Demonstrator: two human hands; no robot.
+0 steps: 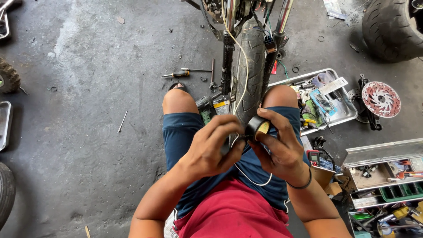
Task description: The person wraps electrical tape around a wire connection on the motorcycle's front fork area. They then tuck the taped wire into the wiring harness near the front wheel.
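Seated low on the grey concrete floor (88,132), knees astride a motorcycle's black front tyre (251,70), the person keeps work close: right hand (282,147) gripping a black roll of tape (257,128), left hand (211,147) pinching a thin white wire (253,180) beside it.

Both hands meet above the lap: the right hand (282,147) grips a roll of black tape (257,128), and the left hand (209,147) pinches at a thin white wire (253,180) looping below them. Just beyond the hands stands a motorcycle front tyre (250,70); right of the right hand lies a metal tray (348,112) of tools.
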